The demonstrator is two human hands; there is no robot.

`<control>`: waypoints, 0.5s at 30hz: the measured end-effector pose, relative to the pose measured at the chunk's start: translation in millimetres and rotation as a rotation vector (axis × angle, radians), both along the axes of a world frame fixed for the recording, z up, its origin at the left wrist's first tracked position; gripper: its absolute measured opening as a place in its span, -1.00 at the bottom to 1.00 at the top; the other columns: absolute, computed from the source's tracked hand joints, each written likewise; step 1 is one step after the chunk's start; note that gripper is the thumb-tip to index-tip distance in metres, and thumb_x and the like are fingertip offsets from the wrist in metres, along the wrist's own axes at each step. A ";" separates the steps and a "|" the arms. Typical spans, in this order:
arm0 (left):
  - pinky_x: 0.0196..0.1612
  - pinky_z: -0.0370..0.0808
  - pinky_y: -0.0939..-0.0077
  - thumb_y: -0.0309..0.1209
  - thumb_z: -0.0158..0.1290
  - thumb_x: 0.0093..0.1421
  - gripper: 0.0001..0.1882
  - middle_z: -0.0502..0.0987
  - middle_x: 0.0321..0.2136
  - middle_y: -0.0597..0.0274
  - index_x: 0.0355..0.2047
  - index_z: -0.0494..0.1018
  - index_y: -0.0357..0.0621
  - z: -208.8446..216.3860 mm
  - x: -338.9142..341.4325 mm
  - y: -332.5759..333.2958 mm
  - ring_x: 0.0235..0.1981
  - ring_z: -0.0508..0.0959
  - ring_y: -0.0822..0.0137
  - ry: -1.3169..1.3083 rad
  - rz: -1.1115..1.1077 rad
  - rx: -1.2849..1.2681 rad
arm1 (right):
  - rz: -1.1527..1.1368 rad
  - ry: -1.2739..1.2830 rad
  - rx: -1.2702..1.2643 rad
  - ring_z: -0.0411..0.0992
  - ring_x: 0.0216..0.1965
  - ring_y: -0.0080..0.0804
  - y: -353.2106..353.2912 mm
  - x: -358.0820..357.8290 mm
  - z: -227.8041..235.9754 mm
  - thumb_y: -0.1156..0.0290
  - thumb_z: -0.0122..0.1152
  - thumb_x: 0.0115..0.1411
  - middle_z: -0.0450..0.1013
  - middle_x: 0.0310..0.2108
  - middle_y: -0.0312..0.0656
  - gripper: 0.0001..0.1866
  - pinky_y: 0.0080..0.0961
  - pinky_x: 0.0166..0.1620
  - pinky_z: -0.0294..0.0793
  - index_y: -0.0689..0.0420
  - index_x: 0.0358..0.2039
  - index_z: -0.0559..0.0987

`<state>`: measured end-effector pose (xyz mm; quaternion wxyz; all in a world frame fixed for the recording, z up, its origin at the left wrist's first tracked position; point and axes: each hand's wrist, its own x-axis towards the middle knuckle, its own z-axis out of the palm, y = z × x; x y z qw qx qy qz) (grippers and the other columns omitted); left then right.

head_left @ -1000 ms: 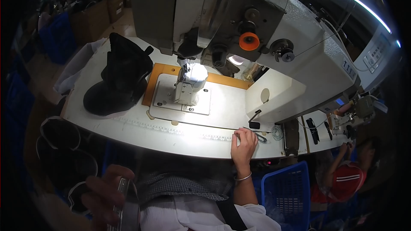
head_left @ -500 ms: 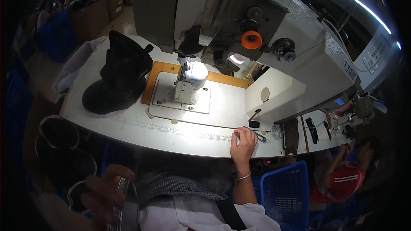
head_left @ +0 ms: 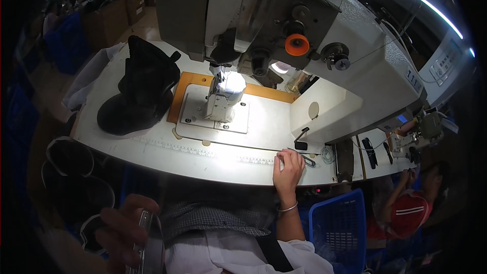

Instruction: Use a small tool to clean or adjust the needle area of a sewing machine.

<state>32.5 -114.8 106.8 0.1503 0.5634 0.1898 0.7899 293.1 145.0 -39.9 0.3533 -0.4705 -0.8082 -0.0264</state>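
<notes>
At the lower left, my left hand (head_left: 119, 231) is closed round a flat slab-shaped thing with a shiny metal-like edge (head_left: 144, 241); its kind I cannot make out. My right hand (head_left: 288, 170) rests on the white table's front edge, fingers loosely bent and holding nothing I can see. Beside its fingertips lies a small dark tool with a looped end (head_left: 308, 161), partly covered by the hand. A measuring scale (head_left: 253, 161) runs along the table edge up to that hand. Behind them stands a sewing machine (head_left: 324, 106), its lit post (head_left: 220, 106) rising from the plate.
A black shoe upper or boot (head_left: 139, 91) stands on the table's left side. More black pieces (head_left: 76, 172) are below left. A blue basket (head_left: 337, 228) sits right of my arm. Another person in red (head_left: 408, 213) works at the far right. Cable (head_left: 327, 155) lies coiled near the machine.
</notes>
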 end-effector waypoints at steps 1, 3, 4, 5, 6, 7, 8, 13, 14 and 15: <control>0.09 0.45 -0.11 0.04 0.15 0.23 -0.68 0.37 -0.22 0.24 -0.24 0.49 0.14 0.2 -0.1 -0.3 -0.15 0.49 0.32 0.006 -0.001 -0.005 | 0.001 0.003 -0.001 0.39 -0.06 -0.18 -0.1 0.0 -0.1 0.45 0.33 0.05 0.47 -0.20 -0.17 -0.85 -0.17 0.15 0.24 0.11 -0.35 0.55; 0.09 0.45 -0.11 0.04 0.15 0.23 -0.68 0.37 -0.22 0.24 -0.23 0.49 0.14 0.1 -0.2 -0.2 -0.14 0.49 0.32 0.011 -0.004 -0.010 | 0.000 0.002 -0.002 0.39 -0.06 -0.18 0.1 0.4 -0.6 0.45 0.32 0.05 0.47 -0.20 -0.17 -0.85 -0.17 0.15 0.24 0.11 -0.35 0.55; 0.09 0.45 -0.11 0.05 0.15 0.22 -0.68 0.37 -0.22 0.24 -0.23 0.50 0.14 -0.2 -0.2 0.1 -0.14 0.49 0.32 0.008 -0.005 -0.007 | -0.001 0.001 -0.003 0.39 -0.06 -0.18 0.2 0.6 -0.7 0.45 0.32 0.05 0.47 -0.20 -0.17 -0.85 -0.17 0.15 0.24 0.12 -0.35 0.55; 0.09 0.45 -0.10 0.05 0.15 0.22 -0.68 0.37 -0.22 0.24 -0.23 0.50 0.14 -0.5 -0.3 0.3 -0.14 0.49 0.33 0.005 -0.007 -0.005 | -0.001 0.001 -0.003 0.39 -0.06 -0.18 0.0 0.3 -0.2 0.45 0.32 0.05 0.47 -0.20 -0.17 -0.85 -0.17 0.15 0.24 0.12 -0.35 0.55; 0.09 0.45 -0.10 0.05 0.15 0.22 -0.68 0.37 -0.22 0.24 -0.23 0.50 0.14 -0.8 -0.3 1.1 -0.14 0.49 0.33 0.004 -0.007 -0.005 | 0.001 0.008 0.003 0.40 -0.07 -0.16 -0.4 -0.2 0.8 0.47 0.31 0.05 0.48 -0.20 -0.16 -0.86 -0.18 0.13 0.24 0.12 -0.35 0.55; 0.09 0.45 -0.10 0.05 0.16 0.22 -0.68 0.37 -0.22 0.24 -0.23 0.50 0.15 -1.0 -0.1 2.1 -0.13 0.49 0.32 0.010 0.008 0.009 | 0.002 0.016 0.009 0.41 -0.07 -0.13 -0.5 -0.6 1.5 0.49 0.30 0.06 0.49 -0.21 -0.15 -0.88 -0.19 0.12 0.25 0.13 -0.36 0.55; 0.08 0.45 -0.10 0.05 0.17 0.22 -0.68 0.37 -0.22 0.24 -0.23 0.50 0.15 -0.9 0.3 2.3 -0.13 0.49 0.32 0.016 0.026 0.023 | 0.003 0.016 0.008 0.41 -0.07 -0.13 -0.5 -0.8 1.8 0.49 0.30 0.06 0.49 -0.21 -0.15 -0.88 -0.19 0.12 0.25 0.13 -0.36 0.55; 0.09 0.45 -0.10 0.05 0.18 0.21 -0.68 0.37 -0.22 0.24 -0.23 0.50 0.16 -0.4 0.0 -2.5 -0.12 0.49 0.32 -0.018 -0.007 -0.056 | -0.005 0.025 -0.008 0.39 -0.04 -0.12 0.8 1.0 -1.0 0.46 0.33 0.04 0.45 -0.13 -0.11 -0.68 -0.15 0.16 0.23 0.16 -0.16 0.53; 0.09 0.45 -0.10 0.05 0.18 0.21 -0.68 0.37 -0.22 0.24 -0.23 0.50 0.15 -0.3 -0.1 -2.7 -0.12 0.49 0.32 -0.017 -0.011 -0.063 | -0.006 0.024 -0.009 0.39 -0.04 -0.12 0.8 1.2 -2.4 0.46 0.33 0.04 0.45 -0.13 -0.11 -0.68 -0.15 0.16 0.23 0.16 -0.16 0.53; 0.09 0.45 -0.10 0.05 0.18 0.21 -0.68 0.37 -0.22 0.24 -0.23 0.50 0.15 0.1 0.1 -3.2 -0.12 0.49 0.32 -0.019 -0.012 -0.063 | -0.032 0.077 -0.018 0.39 -0.03 -0.10 0.8 1.0 -4.1 0.48 0.34 0.03 0.43 -0.10 -0.07 -0.58 -0.13 0.16 0.23 0.18 -0.06 0.47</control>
